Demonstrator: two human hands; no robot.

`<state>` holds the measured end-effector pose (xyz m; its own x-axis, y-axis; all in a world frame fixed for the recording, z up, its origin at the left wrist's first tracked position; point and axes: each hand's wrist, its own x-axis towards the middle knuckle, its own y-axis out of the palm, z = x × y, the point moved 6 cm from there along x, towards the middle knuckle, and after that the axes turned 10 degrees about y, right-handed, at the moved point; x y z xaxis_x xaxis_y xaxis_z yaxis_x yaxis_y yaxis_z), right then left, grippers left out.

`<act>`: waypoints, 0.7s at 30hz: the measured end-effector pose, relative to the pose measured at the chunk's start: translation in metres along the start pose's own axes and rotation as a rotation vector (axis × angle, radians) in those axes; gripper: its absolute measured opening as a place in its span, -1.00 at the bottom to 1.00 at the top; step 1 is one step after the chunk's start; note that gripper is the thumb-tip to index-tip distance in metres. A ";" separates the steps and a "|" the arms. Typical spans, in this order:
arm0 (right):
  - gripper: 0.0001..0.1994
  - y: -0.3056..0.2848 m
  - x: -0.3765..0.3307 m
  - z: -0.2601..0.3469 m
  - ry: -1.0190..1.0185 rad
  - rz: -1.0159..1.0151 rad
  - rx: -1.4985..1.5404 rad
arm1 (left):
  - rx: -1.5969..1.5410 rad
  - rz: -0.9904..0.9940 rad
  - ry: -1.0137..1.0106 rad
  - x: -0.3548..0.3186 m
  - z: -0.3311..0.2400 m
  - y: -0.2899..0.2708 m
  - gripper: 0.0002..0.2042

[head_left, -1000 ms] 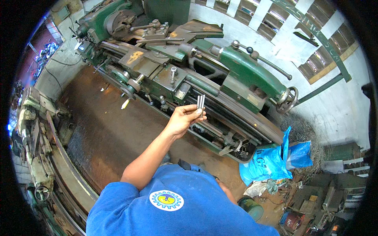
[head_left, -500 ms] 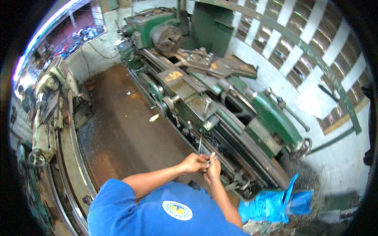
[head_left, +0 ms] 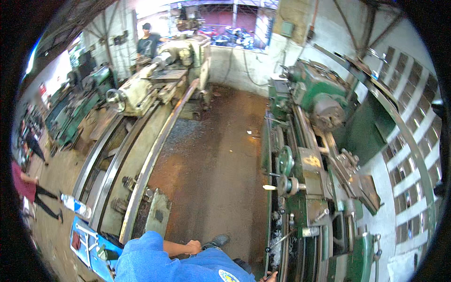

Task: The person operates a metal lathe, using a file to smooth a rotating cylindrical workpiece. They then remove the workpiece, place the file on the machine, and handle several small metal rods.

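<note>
My left hand (head_left: 191, 247) hangs in front of my blue shirt, above my shoe (head_left: 217, 241). Its fingers are curled closed, and whatever they may hold is hidden. At the lower edge my right hand (head_left: 269, 276) shows only in part, beside the bed of the green lathe (head_left: 300, 207). Its visible fingers are bent around something dark that I cannot make out. A lever with a dark knob (head_left: 268, 249) sticks out from the lathe just above that hand. Farther along are a handwheel (head_left: 284, 160) and the round chuck (head_left: 329, 112).
A second, cream lathe (head_left: 141, 96) with long rails runs along the left. A blue tray (head_left: 89, 249) with tools and a plastic bottle (head_left: 75, 206) stand at its near end. Brown floor (head_left: 221, 160) lies between the machines. One person (head_left: 148, 42) is behind the cream lathe; another (head_left: 28, 185) is far left.
My view has swung left, so the green lathe now sits at the right. My hands, together over a thin rod or lever before, are now apart, the left one lowered to my left.
</note>
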<state>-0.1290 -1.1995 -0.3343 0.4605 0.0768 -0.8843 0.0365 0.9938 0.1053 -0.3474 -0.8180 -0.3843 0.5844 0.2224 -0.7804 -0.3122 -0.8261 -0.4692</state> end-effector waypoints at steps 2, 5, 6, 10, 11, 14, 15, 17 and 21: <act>-0.38 -0.001 0.020 -0.013 0.118 0.100 -0.042 | 0.022 -0.246 0.009 -0.008 -0.011 -0.016 -0.70; -0.37 0.005 0.029 -0.004 0.122 0.123 -0.171 | 0.028 -0.356 0.089 -0.009 -0.032 -0.023 -0.76; -0.37 0.018 0.027 0.002 0.150 0.185 -0.192 | 0.040 -0.403 0.131 -0.009 -0.036 -0.025 -0.76; -0.47 0.087 -0.025 0.054 -0.039 0.378 -0.270 | -0.095 -0.603 0.290 -0.010 -0.033 -0.020 -0.75; -0.47 0.110 -0.040 0.066 -0.074 0.420 -0.305 | -0.115 -0.507 0.317 -0.008 -0.032 -0.014 -0.68; -0.47 0.164 -0.080 0.088 -0.173 0.509 -0.382 | 0.184 -0.236 0.389 -0.008 -0.035 -0.004 -0.52; -0.47 0.176 -0.090 0.092 -0.201 0.522 -0.403 | 0.310 -0.054 0.328 -0.008 -0.032 0.002 -0.39; -0.48 0.190 -0.102 0.098 -0.249 0.523 -0.446 | 0.499 0.057 0.265 -0.009 -0.032 -0.003 -0.39; -0.48 0.191 -0.109 0.104 -0.307 0.495 -0.489 | 0.548 -0.040 0.347 -0.004 -0.045 -0.010 -0.69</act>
<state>-0.0801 -1.0260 -0.1701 0.5496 0.5682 -0.6125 -0.6026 0.7774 0.1804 -0.3128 -0.8341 -0.3575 0.7830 -0.0086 -0.6220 -0.5683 -0.4164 -0.7097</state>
